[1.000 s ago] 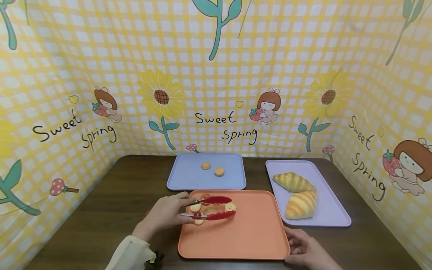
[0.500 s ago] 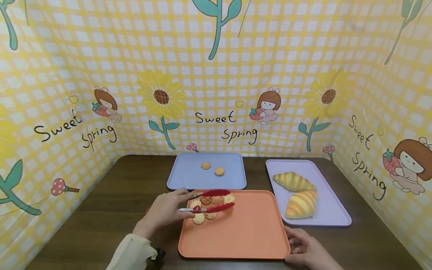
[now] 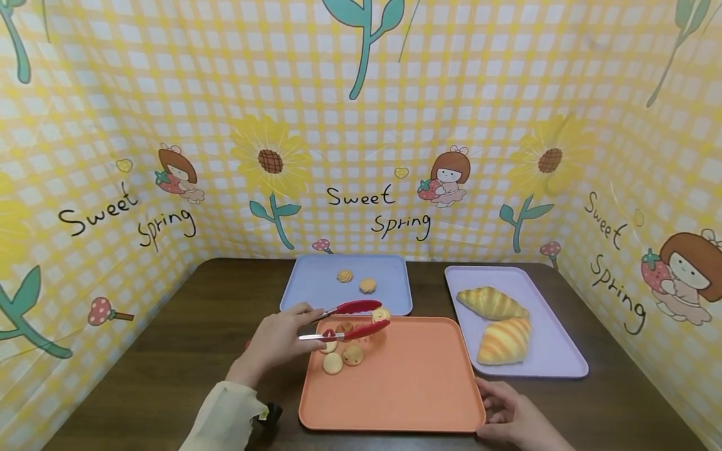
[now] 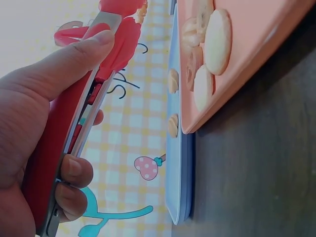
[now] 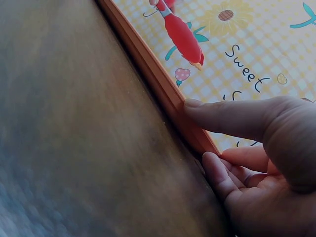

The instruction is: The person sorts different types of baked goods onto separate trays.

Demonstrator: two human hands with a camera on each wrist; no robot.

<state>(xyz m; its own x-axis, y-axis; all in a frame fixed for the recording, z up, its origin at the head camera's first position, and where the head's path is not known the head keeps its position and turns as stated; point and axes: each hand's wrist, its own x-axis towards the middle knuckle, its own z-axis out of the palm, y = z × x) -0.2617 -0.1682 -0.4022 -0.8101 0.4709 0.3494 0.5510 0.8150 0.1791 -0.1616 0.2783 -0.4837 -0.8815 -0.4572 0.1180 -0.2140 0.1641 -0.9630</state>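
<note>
My left hand [image 3: 276, 341] grips a pair of red-tipped tongs [image 4: 59, 118], thumb on one arm and fingers curled round the other. At the tips, the tongs hold a small pale swirled cookie [image 3: 380, 314], raised over the far rim of the orange tray [image 3: 406, 388]. Several cookies lie in that tray's far left part, among them a round plain cookie [image 3: 333, 363] and a speckled cookie [image 3: 353, 355]; the tongs partly hide others. My right hand [image 3: 516, 413] pinches the orange tray's near right corner, the thumb [image 5: 222, 116] on the rim and fingertips against the outer side.
Behind the orange tray lies a blue tray [image 3: 310, 294] bearing a swirled cookie [image 3: 345, 276] and another small cookie [image 3: 368, 285]. To the right, a lilac tray [image 3: 553, 351] carries a croissant [image 3: 491, 303] and a striped bread roll [image 3: 504, 341]. A patterned cloth [image 3: 361, 144] encloses the dark table [image 3: 169, 338].
My left hand has lifted the tongs and the swirled cookie up and away from the orange tray's cookies, toward the blue tray. The right hand stays at the corner.
</note>
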